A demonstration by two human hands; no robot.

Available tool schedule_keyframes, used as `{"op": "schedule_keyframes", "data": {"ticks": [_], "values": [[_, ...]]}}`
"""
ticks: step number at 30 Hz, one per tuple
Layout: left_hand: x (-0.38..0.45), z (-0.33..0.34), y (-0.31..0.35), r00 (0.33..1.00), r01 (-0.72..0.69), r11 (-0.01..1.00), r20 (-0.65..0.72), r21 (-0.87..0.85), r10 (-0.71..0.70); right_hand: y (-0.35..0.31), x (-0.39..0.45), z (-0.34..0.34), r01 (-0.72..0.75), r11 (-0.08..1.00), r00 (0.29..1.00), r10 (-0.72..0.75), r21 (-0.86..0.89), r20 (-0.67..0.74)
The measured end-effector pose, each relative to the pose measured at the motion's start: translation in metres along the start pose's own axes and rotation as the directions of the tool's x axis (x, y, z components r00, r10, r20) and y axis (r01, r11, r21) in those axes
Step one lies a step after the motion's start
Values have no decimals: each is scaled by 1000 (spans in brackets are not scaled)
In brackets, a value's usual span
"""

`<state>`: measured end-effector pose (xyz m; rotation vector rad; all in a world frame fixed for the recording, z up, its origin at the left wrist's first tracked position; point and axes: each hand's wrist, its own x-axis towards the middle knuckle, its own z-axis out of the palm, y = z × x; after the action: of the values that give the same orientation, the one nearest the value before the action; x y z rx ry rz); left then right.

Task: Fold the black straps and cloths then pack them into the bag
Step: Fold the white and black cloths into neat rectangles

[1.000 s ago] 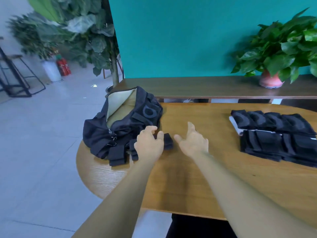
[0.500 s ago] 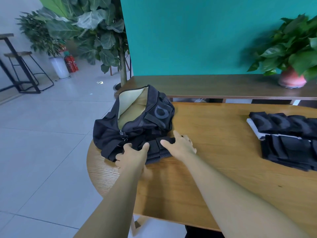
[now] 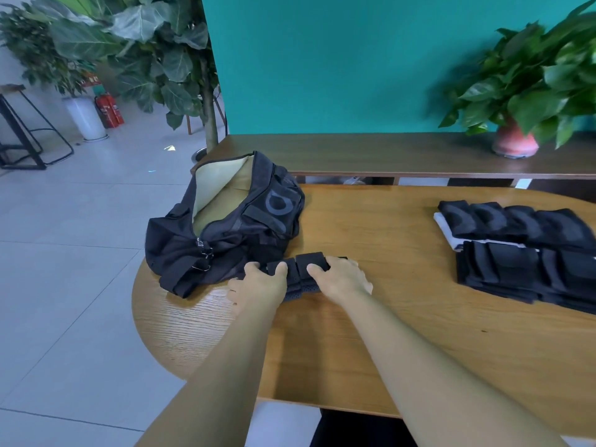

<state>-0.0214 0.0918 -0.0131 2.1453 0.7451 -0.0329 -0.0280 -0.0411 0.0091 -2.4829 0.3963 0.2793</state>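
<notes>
- Forearms reach in from the near edge over the oval light-wood table (image 3: 387,333).
- The left hand (image 3: 258,285) and the right hand (image 3: 342,277) both grip the folded black strap bundle (image 3: 298,272), fingers curled over its far edge, one hand at each end.
- The bundle lies on the tabletop, touching the near side of the black fabric bag (image 3: 225,233).
- The bag sits slumped at the table's left end, its zipper open and a pale cream lining showing (a grey logo marks its side).
- To the right, well apart, two rows of folded black cloths (image 3: 522,253) lie on the table.
- Behind stand a dark wooden bench (image 3: 371,153), a potted green plant in a pink pot (image 3: 516,143) and a teal wall (image 3: 322,59).
</notes>
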Motion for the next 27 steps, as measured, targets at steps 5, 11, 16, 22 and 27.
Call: {"op": "schedule_keyframes", "data": {"ticks": [5,11,16,22,27], "values": [[-30,30,20,995,-57,996,82,74,51,43,-12,-22,-92,995,994,95,44,-54],[-83,74,44,973,-153,979,194,134,125,103,-34,-57,-181,979,973,192,96,-124],[-128,104,59,941,-231,964,282,133,187,154,-50,-80,-254,953,943,282,163,-176],[-172,139,76,906,-304,942,349,145,239,202,-66,-106,-312,922,903,362,228,-230],[-204,163,88,880,-356,922,387,155,275,235,-77,-125,-345,896,867,419,281,-269]]}}
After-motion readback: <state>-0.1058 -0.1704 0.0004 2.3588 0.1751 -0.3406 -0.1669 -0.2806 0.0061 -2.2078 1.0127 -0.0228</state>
